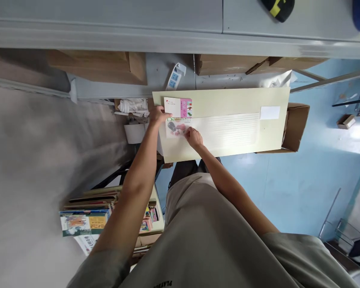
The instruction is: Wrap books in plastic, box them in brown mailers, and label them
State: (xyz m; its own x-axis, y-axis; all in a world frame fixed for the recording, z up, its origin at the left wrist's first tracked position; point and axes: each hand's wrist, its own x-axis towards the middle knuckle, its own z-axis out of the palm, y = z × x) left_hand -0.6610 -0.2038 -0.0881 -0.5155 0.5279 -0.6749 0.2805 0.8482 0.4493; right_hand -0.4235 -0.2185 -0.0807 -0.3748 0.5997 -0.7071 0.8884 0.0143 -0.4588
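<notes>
A long cream board (222, 148) lies in front of me. Near its left end is a booklet (172, 107) with a white panel and a pink strip with Chinese characters and small pictures. My left hand (158, 117) is at the booklet's left edge, its thumb across the lower corner. Just below the booklet, a thin sheet with a faded grey and pink picture (175, 128) shows. My right hand (194, 139) pinches this sheet at its right side, fingertips closed. To the right stretch a pale ribbed sheet (231, 131) and a small white card (270, 113).
Cardboard boxes (135, 68) stand on the shelf beyond the board, beside a white power strip (175, 77). An open carton (297, 127) sits under the board's right end. Stacked books and boards (87, 222) are at my lower left. A grey ledge (168, 38) crosses the top.
</notes>
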